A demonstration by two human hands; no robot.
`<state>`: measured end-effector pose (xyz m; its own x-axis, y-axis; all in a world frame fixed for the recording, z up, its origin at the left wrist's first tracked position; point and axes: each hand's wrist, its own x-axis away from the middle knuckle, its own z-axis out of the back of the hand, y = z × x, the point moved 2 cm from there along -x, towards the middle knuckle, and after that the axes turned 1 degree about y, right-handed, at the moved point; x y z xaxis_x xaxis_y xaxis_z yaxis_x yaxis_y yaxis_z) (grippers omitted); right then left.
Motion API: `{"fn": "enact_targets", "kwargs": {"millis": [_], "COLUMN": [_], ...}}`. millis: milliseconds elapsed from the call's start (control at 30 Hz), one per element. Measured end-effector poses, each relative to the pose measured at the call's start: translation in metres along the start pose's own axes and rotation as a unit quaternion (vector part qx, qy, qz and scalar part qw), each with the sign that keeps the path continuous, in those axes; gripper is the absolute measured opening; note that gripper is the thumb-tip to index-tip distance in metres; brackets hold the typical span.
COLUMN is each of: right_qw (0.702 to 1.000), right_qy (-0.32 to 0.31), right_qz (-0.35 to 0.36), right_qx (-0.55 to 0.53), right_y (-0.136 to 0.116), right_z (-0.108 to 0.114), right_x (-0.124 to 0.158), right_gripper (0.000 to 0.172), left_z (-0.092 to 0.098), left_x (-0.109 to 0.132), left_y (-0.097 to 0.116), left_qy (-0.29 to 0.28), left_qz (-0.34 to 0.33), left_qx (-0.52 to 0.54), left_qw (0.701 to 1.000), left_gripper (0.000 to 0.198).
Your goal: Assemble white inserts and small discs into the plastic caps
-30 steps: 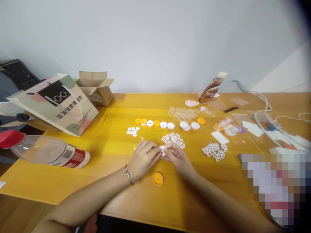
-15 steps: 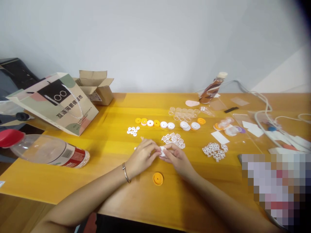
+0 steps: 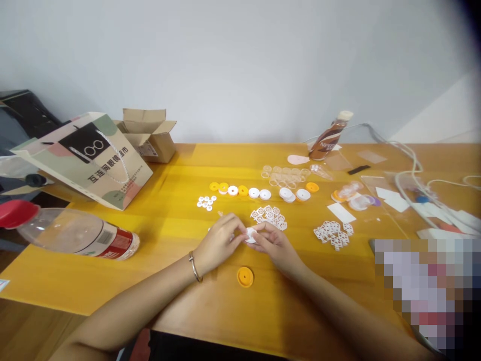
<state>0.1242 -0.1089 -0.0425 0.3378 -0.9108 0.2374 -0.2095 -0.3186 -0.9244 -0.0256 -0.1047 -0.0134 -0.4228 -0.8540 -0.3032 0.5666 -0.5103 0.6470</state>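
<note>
A small white round plastic piece [image 3: 250, 235] is pinched between the fingertips of both hands, above the middle of the table. My left hand [image 3: 221, 239] is closed, its thumb and forefinger at the left edge of the piece. From the other side, my right hand [image 3: 277, 246] grips it between thumb and fingers, which partly cover it. An orange round dish-like part [image 3: 245, 277] with a centre hole lies on the table below my hands. Just behind them is a cluster of white lattice pieces [image 3: 268, 216]. Several small white discs [image 3: 206, 202] sit to the left.
A row of orange and white wheels [image 3: 254, 193] crosses the table, with clear rings [image 3: 283, 175] behind. More lattice pieces [image 3: 333, 234] lie right. A large bottle [image 3: 71, 233], paper bag [image 3: 93, 160] and cardboard box [image 3: 146, 135] stand left; a drink bottle [image 3: 326, 140] and cables [image 3: 409, 155] right.
My left fingers shift very slightly at the white piece, which stays in about the same place. Nothing else on the table has visibly moved.
</note>
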Motion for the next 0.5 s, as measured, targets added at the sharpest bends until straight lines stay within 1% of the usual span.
{"fn": "enact_targets", "kwargs": {"millis": [167, 333, 433, 500], "right_qw": [1.000, 0.997, 0.996, 0.996], "right_qy": [-0.016, -0.041, -0.057, -0.055], "right_qz": [-0.024, -0.056, -0.068, -0.062], "right_qx": [0.009, 0.022, 0.025, 0.021], "right_y": [0.000, -0.001, -0.001, -0.001], "right_z": [0.002, 0.008, 0.010, 0.012], "right_x": [-0.002, -0.004, -0.004, -0.004], "right_gripper": [0.023, 0.024, 0.027, 0.027], "left_z": [0.000, -0.004, -0.006, -0.008], "left_x": [0.000, -0.001, -0.002, -0.002], "left_y": [-0.004, -0.008, -0.012, -0.014], "left_qy": [-0.023, -0.059, -0.055, -0.042], "left_qz": [0.048, 0.102, 0.119, 0.131], "left_qx": [0.064, 0.163, 0.198, 0.223], "left_qw": [0.997, 0.980, 0.971, 0.965], "left_gripper": [0.013, 0.014, 0.017, 0.019]}}
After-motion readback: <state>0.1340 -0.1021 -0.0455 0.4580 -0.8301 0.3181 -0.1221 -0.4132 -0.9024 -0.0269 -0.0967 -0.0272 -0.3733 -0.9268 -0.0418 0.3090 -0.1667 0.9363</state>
